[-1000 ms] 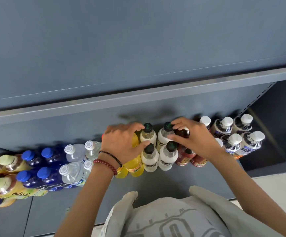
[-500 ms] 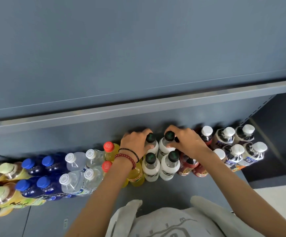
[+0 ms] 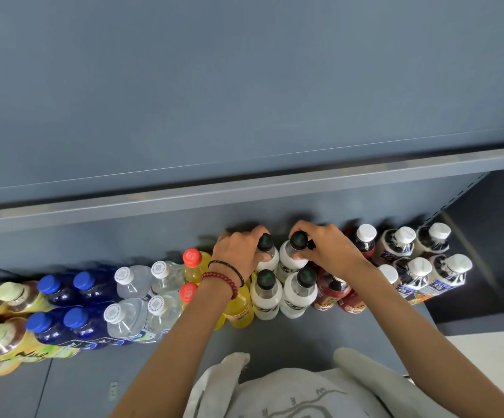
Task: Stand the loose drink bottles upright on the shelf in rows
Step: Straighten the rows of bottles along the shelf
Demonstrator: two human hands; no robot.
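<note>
Left hand (image 3: 238, 254) curled round the neck and shoulder of the back-left white bottle (image 3: 271, 261); right hand (image 3: 326, 251) wrapped over the neck of the back-right white bottle (image 3: 290, 262), thumb on its shoulder, so both are grasping. The shelf (image 3: 275, 336) is a flat grey metal deck under an upper shelf (image 3: 244, 191), with little headroom to lift. Two-deep rows run across it: tea bottles (image 3: 12, 297) far left, blue bottles (image 3: 60, 288), water bottles (image 3: 130, 282), yellow bottles (image 3: 196, 263) partly behind the left forearm, then the white ones, red bottles (image 3: 332, 294) and white-cap bottles (image 3: 419, 273) on the right. Both held bottles stand upright at the back of the shelf, side by side and about touching, right behind the front white pair (image 3: 284, 294). Judgement: full sealed plastic bottles, moderately heavy, walls stiff enough while full, smooth sleeve labels likely a bit slippery, not fragile. Tall and narrow with tight neighbours, so a nudge high up could tip one into the row. Best hold is the neck just under the cap or the shoulder, as now, since the bodies are boxed in; slide rather than lift. Black caps (image 3: 298, 239) are ribbed and fine for steadying, not for carrying. Bracelets (image 3: 223, 276) on the left wrist.
</note>
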